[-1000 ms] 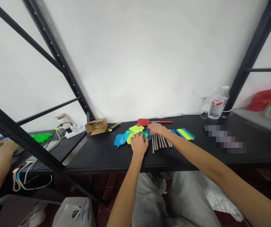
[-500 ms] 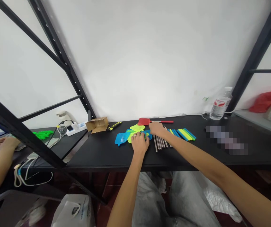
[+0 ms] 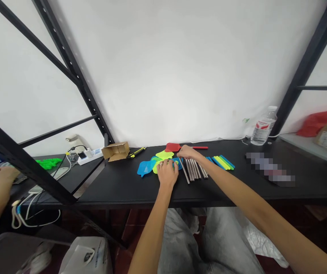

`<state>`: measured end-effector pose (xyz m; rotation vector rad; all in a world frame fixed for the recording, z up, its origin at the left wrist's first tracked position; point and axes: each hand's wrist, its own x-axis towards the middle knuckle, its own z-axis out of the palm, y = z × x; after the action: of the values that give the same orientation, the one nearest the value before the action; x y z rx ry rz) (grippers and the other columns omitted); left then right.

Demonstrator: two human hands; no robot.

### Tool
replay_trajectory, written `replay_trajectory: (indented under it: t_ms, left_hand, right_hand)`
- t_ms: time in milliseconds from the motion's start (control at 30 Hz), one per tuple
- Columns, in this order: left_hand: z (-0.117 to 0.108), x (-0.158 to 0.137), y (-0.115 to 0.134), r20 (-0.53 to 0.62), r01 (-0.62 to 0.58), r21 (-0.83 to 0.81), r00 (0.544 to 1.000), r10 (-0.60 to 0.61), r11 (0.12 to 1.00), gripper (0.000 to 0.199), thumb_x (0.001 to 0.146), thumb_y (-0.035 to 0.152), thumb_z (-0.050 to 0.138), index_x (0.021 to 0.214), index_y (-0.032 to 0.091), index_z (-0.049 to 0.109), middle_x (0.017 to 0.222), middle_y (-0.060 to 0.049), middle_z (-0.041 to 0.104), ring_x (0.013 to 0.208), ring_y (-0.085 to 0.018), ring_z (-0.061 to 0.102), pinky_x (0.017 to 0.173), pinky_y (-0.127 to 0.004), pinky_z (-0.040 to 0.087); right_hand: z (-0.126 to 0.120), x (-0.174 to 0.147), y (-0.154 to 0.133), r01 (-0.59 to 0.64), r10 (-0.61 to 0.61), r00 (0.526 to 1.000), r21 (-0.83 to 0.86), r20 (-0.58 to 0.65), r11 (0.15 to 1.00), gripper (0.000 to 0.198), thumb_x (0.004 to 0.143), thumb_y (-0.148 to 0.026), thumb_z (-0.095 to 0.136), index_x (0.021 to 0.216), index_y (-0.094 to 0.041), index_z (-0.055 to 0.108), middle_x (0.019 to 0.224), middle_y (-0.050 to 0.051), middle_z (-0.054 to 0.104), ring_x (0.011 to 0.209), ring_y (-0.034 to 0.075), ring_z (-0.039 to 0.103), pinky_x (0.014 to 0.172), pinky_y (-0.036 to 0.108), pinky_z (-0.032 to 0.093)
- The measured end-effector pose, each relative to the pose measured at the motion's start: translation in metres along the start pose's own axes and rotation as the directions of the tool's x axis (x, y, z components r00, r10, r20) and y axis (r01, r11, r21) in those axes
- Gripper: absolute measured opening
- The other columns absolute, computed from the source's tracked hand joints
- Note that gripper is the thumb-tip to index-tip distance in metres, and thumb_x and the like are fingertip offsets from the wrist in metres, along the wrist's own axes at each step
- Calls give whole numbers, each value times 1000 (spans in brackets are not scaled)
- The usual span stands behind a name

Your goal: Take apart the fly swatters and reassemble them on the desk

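"Step in hand?"
"One rod, left of the other rods, is seemingly singled out, pinched by the right hand's closed fingers."
"Left hand?"
"Half-curled on mesh heads; grip cannot be told. For lifting, steady pinching would be needed."

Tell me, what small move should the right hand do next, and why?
Maybe lift the leftmost metal tube by its far end: the right hand is at that end, and the left hand rests on the colorful mesh pieces.
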<state>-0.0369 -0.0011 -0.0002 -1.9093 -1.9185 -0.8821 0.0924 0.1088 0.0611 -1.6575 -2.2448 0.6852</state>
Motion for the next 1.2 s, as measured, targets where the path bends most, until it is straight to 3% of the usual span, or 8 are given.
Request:
replay_trajectory:
  t_ms: [100, 233, 333, 467, 600, 933, 1100, 1200]
  left_hand:
    - [-6, 0, 2, 3, -66, -62, 998, 67, 996, 33, 99, 39, 41, 103, 21, 69, 106, -9, 70, 105, -25, 59, 96, -38, 35]
    - [-9, 0, 2, 56, -141, -76, 988, 146, 987, 32, 99, 40, 44, 96, 21, 69, 92, -7, 70, 95, -23, 61, 88, -35, 37]
    - [-8, 0, 0, 16, -128, -79, 991, 129, 989, 35, 101, 36, 38, 95, 22, 70, 90, -7, 69, 92, -22, 60, 84, -34, 37]
    - [-6, 1, -3, -13, -75, -99, 997, 74, 992, 36, 100, 37, 39, 98, 23, 72, 93, -9, 65, 91, -22, 60, 84, -34, 38]
    - [-4, 4, -5, -24, -12, -143, 1000, 9, 990, 37, 99, 39, 39, 99, 22, 72, 90, -8, 65, 87, -23, 59, 83, -35, 39]
    - [-8, 6, -12, -94, 33, -316, 993, -65, 948, 39, 99, 42, 39, 91, 19, 69, 82, -6, 68, 77, -20, 60, 71, -30, 40]
    - [-4, 8, -16, -118, 62, -389, 986, -117, 919, 36, 98, 42, 41, 89, 19, 69, 78, -4, 67, 73, -19, 58, 67, -28, 38]
    - [-3, 8, -18, -117, 103, -420, 979, -166, 902, 36, 97, 41, 42, 85, 19, 68, 75, -3, 65, 70, -18, 57, 66, -28, 38]
  right_hand:
    - [-11, 0, 9, 46, -28, 999, 466, -45, 884, 18, 79, -28, 62, 84, -13, 71, 79, 8, 72, 52, 10, 55, 41, 19, 36]
    - [-17, -15, 18, 139, -36, 985, 660, -167, 738, 27, 84, -28, 58, 103, -13, 69, 91, 9, 73, 52, 7, 52, 41, 16, 34]
    - [-26, -34, 41, 174, -28, 964, 545, -265, 820, 38, 90, -33, 51, 121, -13, 64, 100, 12, 73, 67, 13, 63, 51, 19, 43]
    - [-45, -63, 99, 54, -11, 862, 70, -506, 996, 37, 93, -33, 45, 119, -19, 67, 113, 8, 72, 97, 20, 66, 80, 27, 50]
    - [-48, -91, 153, -93, -12, 863, -182, -505, 979, 32, 92, -30, 47, 112, -23, 70, 114, 6, 71, 98, 21, 65, 87, 30, 48]
    - [-32, -122, 198, 219, -307, 872, -257, -382, 941, 70, 73, -16, 51, 143, -24, 51, 148, 7, 49, 132, 27, 46, 110, 40, 35]
    - [-39, -112, 208, 287, -333, 921, -227, -201, 931, 88, 73, -21, 53, 157, -22, 25, 157, 8, 38, 146, 31, 28, 116, 47, 25]
    - [-40, -109, 208, 278, -320, 932, -231, -172, 932, 86, 77, -22, 51, 158, -23, 22, 153, 8, 44, 143, 30, 34, 115, 47, 27]
